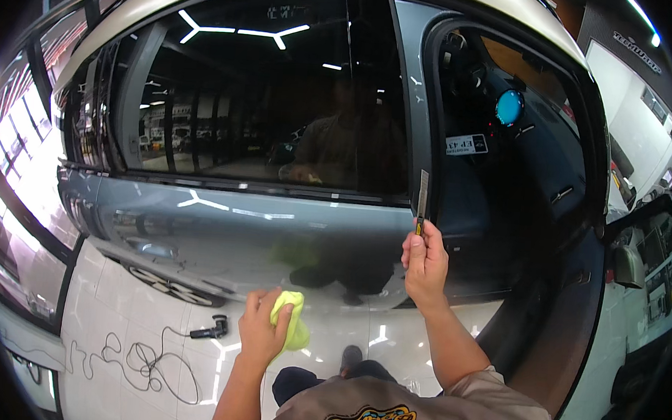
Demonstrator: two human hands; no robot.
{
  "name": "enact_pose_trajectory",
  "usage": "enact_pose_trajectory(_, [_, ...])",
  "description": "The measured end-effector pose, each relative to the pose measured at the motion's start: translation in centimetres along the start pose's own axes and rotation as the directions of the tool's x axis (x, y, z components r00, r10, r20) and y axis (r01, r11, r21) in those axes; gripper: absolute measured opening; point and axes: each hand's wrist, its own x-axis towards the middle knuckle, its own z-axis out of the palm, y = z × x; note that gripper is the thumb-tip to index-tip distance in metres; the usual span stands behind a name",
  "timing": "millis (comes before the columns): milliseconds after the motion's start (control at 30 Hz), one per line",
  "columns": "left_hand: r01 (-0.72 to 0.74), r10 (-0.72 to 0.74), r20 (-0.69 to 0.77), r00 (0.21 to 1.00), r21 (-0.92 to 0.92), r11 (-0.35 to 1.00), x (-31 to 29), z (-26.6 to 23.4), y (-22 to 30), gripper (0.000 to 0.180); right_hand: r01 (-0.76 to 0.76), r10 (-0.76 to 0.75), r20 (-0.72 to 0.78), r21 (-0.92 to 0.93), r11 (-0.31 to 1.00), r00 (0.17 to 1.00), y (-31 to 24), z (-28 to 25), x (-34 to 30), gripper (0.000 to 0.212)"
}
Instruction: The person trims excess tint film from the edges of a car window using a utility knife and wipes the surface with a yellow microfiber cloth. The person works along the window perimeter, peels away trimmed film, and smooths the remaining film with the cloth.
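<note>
My right hand [426, 266] is closed round a snap-off knife [421, 207], a black and yellow handle with a long blade pointing up. The blade stands in front of the edge between the dark side window and the car's front door opening; whether it touches is unclear. In my left hand [260, 327] is a bunched yellow-green cloth [289, 319], held lower down before the glossy grey car side [265, 240]. The cloth's tail hangs below the fingers. Above the panel, the dark window glass [265, 113] reflects ceiling lights and a person.
On the tiled floor to my left lies a black power tool [212, 328] with its loose cord [142, 364]. The open car door [560, 316] stands at my right, with the dark dashboard [540, 145] visible inside. A car wheel [170, 284] shows at the lower left.
</note>
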Motion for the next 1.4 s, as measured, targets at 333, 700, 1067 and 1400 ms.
enact_pose_trajectory(333, [-0.445,0.448,-0.074,0.891,0.055,0.894,18.7,3.4,-0.4,0.04,0.291,-0.387,-0.189,-0.394,0.872,0.903,-3.2,3.8,11.0,0.03])
enact_pose_trajectory(700, [-0.374,0.369,-0.09,0.925,-0.038,0.927,19.1,5.5,-1.7,0.04,0.479,-0.612,-0.048,-0.576,0.663,0.789,-7.6,6.1,24.6,0.029])
enact_pose_trajectory(1067, [-0.377,0.366,-0.138,0.92,-0.06,0.924,19.5,5.6,-1.9,0.038,0.475,-0.633,-0.017,-0.645,0.598,0.774,-9.3,6.4,25.9,0.027])
enact_pose_trajectory(1400, [-0.374,0.365,-0.119,0.923,-0.06,0.926,19.6,5.4,-1.9,0.038,0.476,-0.637,-0.005,-0.66,0.581,0.771,-9.6,6.5,26.3,0.027])
